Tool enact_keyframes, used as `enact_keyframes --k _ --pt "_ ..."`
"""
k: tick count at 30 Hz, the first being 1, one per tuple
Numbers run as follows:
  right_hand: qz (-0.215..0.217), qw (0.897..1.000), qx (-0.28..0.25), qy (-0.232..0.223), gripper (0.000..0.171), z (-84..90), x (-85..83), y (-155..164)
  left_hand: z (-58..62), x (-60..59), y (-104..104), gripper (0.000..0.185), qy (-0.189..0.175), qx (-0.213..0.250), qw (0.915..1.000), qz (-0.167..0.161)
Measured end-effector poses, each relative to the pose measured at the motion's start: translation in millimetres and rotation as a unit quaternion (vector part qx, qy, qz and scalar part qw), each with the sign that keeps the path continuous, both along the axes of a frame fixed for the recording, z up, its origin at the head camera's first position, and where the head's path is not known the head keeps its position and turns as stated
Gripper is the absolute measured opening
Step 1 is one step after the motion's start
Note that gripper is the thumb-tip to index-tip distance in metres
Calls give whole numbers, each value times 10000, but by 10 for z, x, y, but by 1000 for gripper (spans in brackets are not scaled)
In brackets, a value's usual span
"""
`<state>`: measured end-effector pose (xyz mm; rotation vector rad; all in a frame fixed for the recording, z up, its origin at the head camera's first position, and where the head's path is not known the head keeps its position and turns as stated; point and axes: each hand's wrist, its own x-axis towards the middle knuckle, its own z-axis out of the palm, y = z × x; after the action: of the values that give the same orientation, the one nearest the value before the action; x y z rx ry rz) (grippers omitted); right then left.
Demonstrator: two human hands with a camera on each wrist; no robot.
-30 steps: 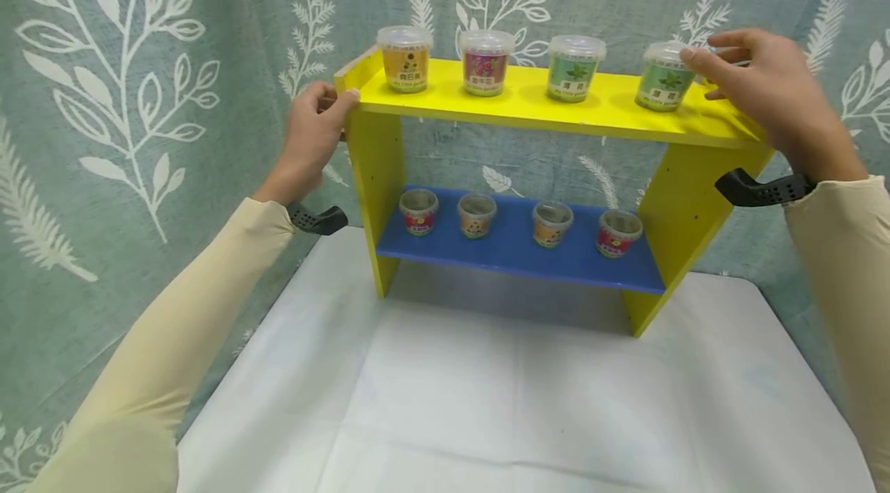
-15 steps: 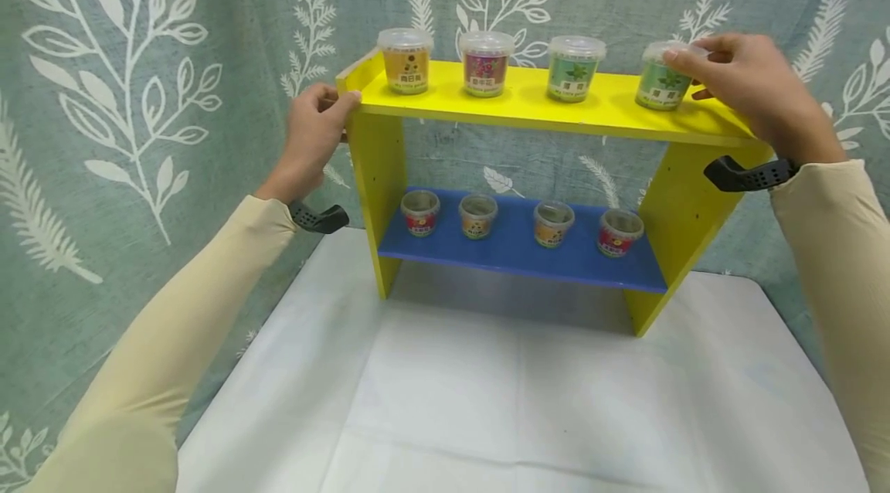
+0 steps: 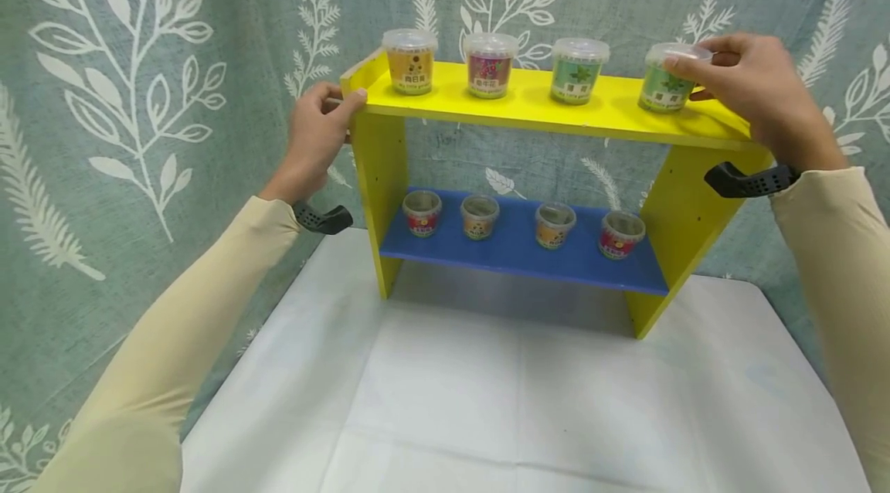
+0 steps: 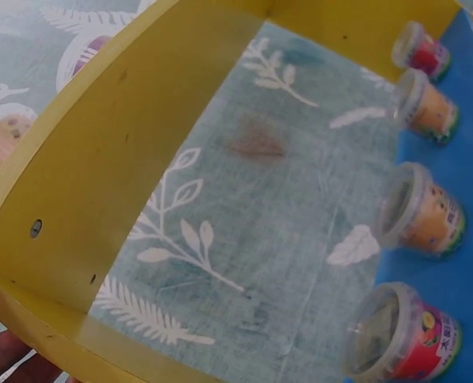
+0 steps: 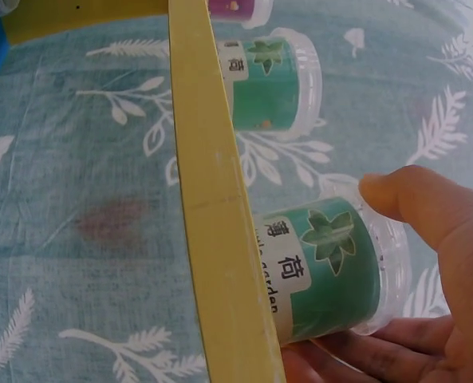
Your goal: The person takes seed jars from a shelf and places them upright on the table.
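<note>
At the right end of the small shelf unit's yellow top board (image 3: 528, 104), my right hand (image 3: 758, 87) holds a green-labelled plastic cup (image 3: 664, 87). The thumb lies against its clear lid and the fingers are round its far side, as the right wrist view shows. A leaf picture marks this cup (image 5: 332, 263). My left hand (image 3: 313, 130) grips the upper left corner of the shelf, thumb on the front edge. Along the top board stand another green cup (image 3: 579, 74), a purple-pink cup (image 3: 490, 68) and an orange cup (image 3: 410, 64), all lidded.
The blue lower board (image 3: 514, 246) bears a row of smaller cups: red ones (image 3: 421, 215) (image 3: 621, 236) at the ends, orange ones (image 3: 480, 218) (image 3: 554, 226) between. A white-covered table (image 3: 445, 385) is below, and a leaf-patterned green curtain (image 3: 243, 29) hangs behind.
My right hand has moved left onto the rightmost green cup, its thumb now further across the lid. The left hand keeps its grip on the shelf corner.
</note>
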<state>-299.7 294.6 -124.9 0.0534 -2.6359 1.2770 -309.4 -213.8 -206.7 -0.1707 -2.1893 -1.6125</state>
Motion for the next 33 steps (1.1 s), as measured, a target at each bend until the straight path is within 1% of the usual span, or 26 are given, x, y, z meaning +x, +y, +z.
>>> enact_keyframes --k 6,12,15,19,23,33 --pt "-73 9998 -78 163 90 -7 67 -28 -17 9 -6 35 -27 148 9999 -75" --pt "-73 9993 -215 281 85 15 179 6 -16 5 -13 35 46 148 9998 -93" --pt "-91 9993 -165 310 84 19 237 7 -15 6 -17 35 80 119 9999 -62" --pt "-28 9988 3 494 81 6 314 15 -17 10 -21 36 91 73 9999 -40" --pt "4 9978 134 646 77 -19 404 32 -32 9 -20 36 76 67 9999 -84" --pt "-189 9969 196 739 73 -111 620 111 -39 -5 -5 38 134 44 9999 -87"
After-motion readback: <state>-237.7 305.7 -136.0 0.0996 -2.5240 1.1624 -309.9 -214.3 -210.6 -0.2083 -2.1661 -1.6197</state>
